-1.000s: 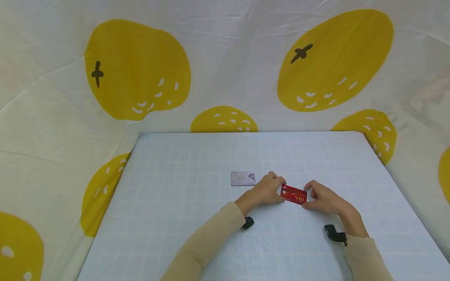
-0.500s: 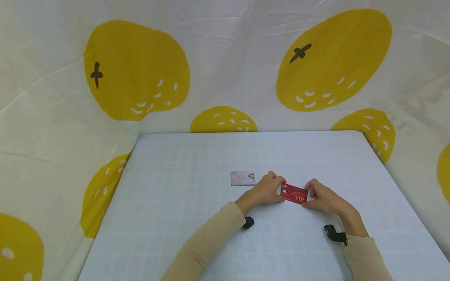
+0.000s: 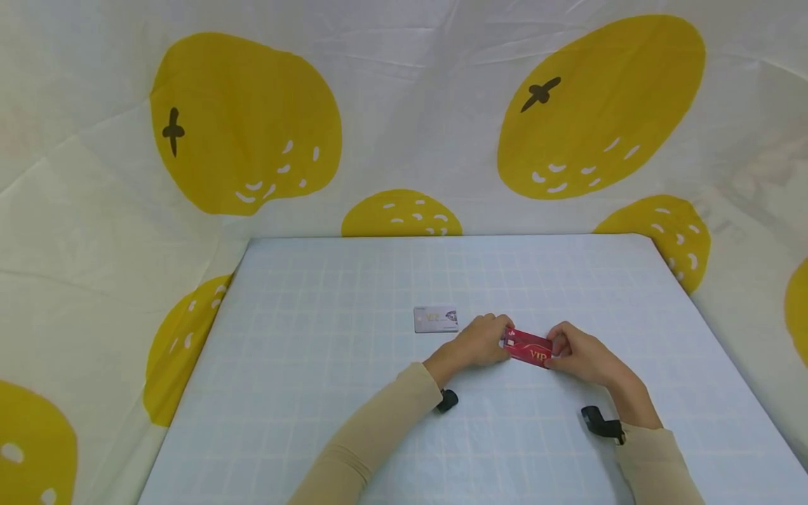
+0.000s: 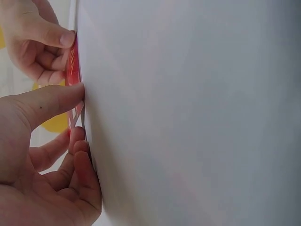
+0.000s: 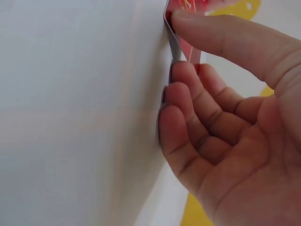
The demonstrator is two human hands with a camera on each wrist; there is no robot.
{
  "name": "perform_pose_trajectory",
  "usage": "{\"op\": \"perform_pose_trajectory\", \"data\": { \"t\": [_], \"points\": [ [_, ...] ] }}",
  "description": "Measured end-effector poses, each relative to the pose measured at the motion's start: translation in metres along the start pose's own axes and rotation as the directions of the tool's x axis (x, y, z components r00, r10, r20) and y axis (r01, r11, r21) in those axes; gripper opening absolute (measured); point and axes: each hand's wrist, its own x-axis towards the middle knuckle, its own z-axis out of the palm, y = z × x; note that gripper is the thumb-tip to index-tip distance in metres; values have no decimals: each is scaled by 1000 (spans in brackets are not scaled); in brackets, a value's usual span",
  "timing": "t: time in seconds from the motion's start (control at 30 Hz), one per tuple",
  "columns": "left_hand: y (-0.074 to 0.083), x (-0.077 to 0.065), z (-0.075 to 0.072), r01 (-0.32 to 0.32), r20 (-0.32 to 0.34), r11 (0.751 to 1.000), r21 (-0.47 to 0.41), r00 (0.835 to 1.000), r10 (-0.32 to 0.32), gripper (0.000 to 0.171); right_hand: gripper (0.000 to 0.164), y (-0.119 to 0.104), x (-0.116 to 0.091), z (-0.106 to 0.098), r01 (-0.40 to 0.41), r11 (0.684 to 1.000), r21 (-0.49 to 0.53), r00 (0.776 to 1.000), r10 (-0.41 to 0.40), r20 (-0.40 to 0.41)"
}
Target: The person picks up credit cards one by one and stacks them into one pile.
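A red card with gold "VIP" lettering (image 3: 529,348) lies slightly slanted between both hands, low over the table. My left hand (image 3: 482,341) grips its left end, thumb at the near edge and fingers at the far edge. At the other end, my right hand (image 3: 582,353) holds the card by its right corners between thumb and forefinger. In the right wrist view a thin grey edge (image 5: 175,47) shows beside the red card (image 5: 188,42); whether it is a second card I cannot tell. A silver-grey card (image 3: 435,319) lies flat, just left of my left hand.
The table (image 3: 303,365) has a pale blue checked cover. Behind it and at its sides hangs a white cloth (image 3: 416,105) with large yellow fruit prints. Black wrist cameras, such as the right one (image 3: 600,423), sit near the sleeve cuffs.
My left fingers have drawn in slightly at the card's far edge. The right thumb and fingers have moved a little further onto its right end. The silver-grey card stays put.
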Motion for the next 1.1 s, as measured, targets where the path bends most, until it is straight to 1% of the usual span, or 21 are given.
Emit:
{"op": "perform_pose_trajectory", "data": {
  "t": [0.1,0.2,0.33,0.5,0.6,0.7,0.83,0.93,1.0,1.1],
  "points": [
    [1,-1,0,12,-6,1000,-9,1000,-12,49,34,3,2,0,-25,1000,13,999,26,-20],
    [2,-2,1,24,-13,999,-23,1000,-24,50,32,6,3,0,-55,998,33,998,56,-23],
    [2,-3,1,40,-10,997,-69,999,-40,54,35,7,3,0,-83,995,58,996,84,-22],
    [3,-6,-4,54,-9,986,-155,998,-56,56,39,4,1,-1,-113,991,66,993,115,-33],
    [2,-7,-6,74,-2,971,-229,997,-76,53,37,3,0,-2,-121,989,85,992,124,-31],
    [0,-6,-6,95,7,949,-302,995,-97,51,34,3,0,-2,-132,986,102,990,136,-32],
    [-1,-6,-7,134,15,907,-398,990,-139,46,34,2,0,-2,-162,976,148,985,169,-39],
    [0,-7,-8,156,15,878,-452,986,-167,43,37,2,0,-1,-178,965,191,981,190,-44],
    [0,-7,-9,156,12,869,-469,985,-171,42,38,1,0,1,-187,959,212,978,201,-47],
    [-1,-7,-9,155,10,862,-482,985,-171,42,39,0,0,2,-180,955,234,979,196,-47]
  ]
}}
